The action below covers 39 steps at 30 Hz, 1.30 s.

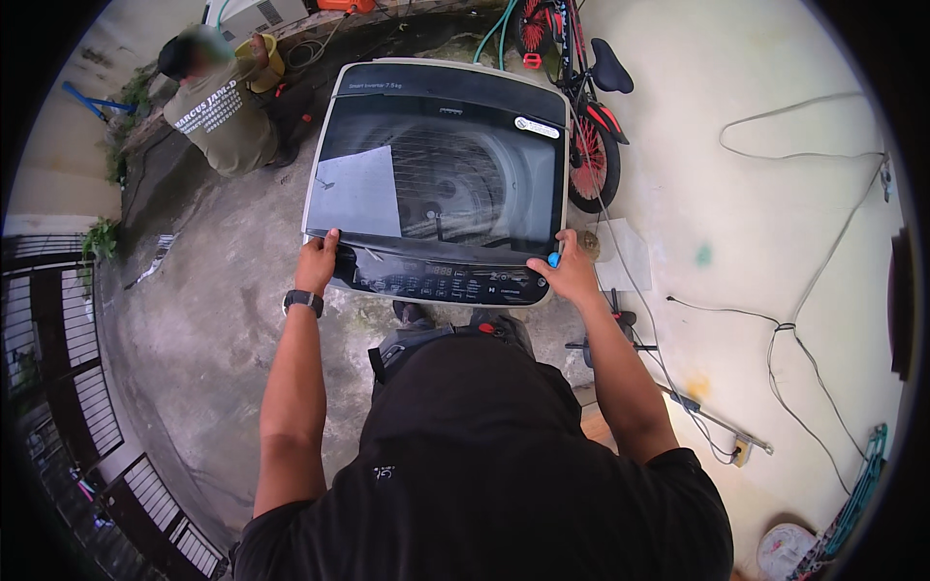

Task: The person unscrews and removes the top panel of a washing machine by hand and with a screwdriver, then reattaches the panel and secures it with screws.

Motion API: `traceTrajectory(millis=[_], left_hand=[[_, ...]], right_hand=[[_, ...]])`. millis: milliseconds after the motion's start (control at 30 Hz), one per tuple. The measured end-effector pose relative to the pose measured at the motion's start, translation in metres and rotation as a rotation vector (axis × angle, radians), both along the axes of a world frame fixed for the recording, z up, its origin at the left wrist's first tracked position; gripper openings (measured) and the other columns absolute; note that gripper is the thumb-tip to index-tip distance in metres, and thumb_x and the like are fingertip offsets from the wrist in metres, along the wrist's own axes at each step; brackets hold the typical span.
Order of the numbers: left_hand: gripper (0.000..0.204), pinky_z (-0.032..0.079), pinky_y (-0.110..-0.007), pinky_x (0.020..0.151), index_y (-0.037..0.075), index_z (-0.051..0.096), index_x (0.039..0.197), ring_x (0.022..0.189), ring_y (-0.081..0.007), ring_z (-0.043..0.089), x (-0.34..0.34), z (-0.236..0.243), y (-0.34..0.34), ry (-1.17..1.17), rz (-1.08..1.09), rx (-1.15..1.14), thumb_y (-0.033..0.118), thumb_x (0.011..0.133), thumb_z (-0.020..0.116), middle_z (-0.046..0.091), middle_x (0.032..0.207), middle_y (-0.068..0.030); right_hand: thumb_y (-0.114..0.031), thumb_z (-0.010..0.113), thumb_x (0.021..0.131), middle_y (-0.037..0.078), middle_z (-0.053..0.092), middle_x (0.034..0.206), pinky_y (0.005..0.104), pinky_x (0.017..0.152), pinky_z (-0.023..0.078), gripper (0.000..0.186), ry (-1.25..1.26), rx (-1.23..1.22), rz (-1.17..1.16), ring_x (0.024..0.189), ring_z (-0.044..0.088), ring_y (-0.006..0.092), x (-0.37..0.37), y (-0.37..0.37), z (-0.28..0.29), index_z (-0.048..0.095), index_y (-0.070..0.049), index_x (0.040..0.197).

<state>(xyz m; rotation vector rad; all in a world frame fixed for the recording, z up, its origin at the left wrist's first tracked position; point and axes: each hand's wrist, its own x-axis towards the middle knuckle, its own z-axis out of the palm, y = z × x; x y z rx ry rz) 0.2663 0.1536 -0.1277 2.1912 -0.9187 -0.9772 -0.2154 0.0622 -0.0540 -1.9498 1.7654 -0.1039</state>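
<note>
Before me stands a top-load washing machine (446,184) with its dark glass lid down and a black control panel along the near edge. My left hand (317,263) grips its left side near the panel, thumb on top and a dark watch on the wrist. At the right near corner, my right hand (570,271) grips the opposite side, with its thumb lying over the panel. A small blue thing (554,259) shows by that thumb; I cannot make out what it is. A pale patch (358,194) shows on the left of the lid.
At far left, a person (223,116) crouches by a yellow bucket (268,66). A bicycle (586,126) with red-rimmed wheels leans beyond the machine's right side. Cables (780,326) hang along the pale wall on the right. A barred gate (82,339) runs along the left.
</note>
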Motion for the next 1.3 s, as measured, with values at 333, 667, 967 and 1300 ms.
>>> traceTrajectory(millis=[333, 667, 967, 1300], left_hand=[[0.052, 0.053, -0.046, 0.076, 0.001, 0.072, 0.091, 0.084, -0.0418, 0.070, -0.005, 0.014, 0.004, -0.257, -0.052, 0.064, 0.052, 0.096, 0.066, 0.073, 0.087, -0.0215], [0.045, 0.052, -0.045, 0.081, -0.002, 0.064, 0.111, 0.088, -0.0380, 0.069, 0.023, -0.014, 0.014, -0.238, 0.360, -0.174, 0.042, 0.101, 0.059, 0.073, 0.098, -0.0214], [0.049, 0.050, -0.051, 0.089, 0.000, 0.067, 0.109, 0.102, -0.0453, 0.068, 0.015, -0.027, -0.002, -0.282, 0.470, -0.092, 0.046, 0.101, 0.051, 0.072, 0.106, -0.0262], [0.052, 0.050, -0.050, 0.082, -0.007, 0.070, 0.092, 0.089, -0.0454, 0.068, 0.034, -0.080, 0.018, -0.165, 0.584, -0.157, 0.041, 0.100, 0.052, 0.072, 0.093, -0.0290]], right_hand=[[-0.035, 0.076, 0.089, 0.017, 0.053, 0.129, 0.0475, 0.078, 0.058, 0.059, 0.084, -0.004, 0.306, 0.094, 0.071, 0.0356, 0.063, 0.072, 0.016, 0.051, -0.017, 0.139], [-0.032, 0.072, 0.089, 0.019, 0.067, 0.115, 0.0493, 0.082, 0.058, 0.093, 0.135, 0.193, 0.536, 0.096, 0.070, 0.0391, 0.071, 0.117, 0.000, 0.020, -0.011, 0.164], [-0.025, 0.073, 0.086, 0.020, 0.070, 0.107, 0.0484, 0.078, 0.059, 0.102, 0.384, 0.294, 0.442, 0.089, 0.072, 0.0369, 0.070, 0.135, -0.003, 0.011, -0.009, 0.165], [-0.031, 0.075, 0.087, 0.025, 0.071, 0.106, 0.0514, 0.086, 0.056, 0.081, 0.064, 0.199, 0.229, 0.098, 0.070, 0.0449, 0.067, 0.110, 0.017, 0.035, -0.008, 0.153]])
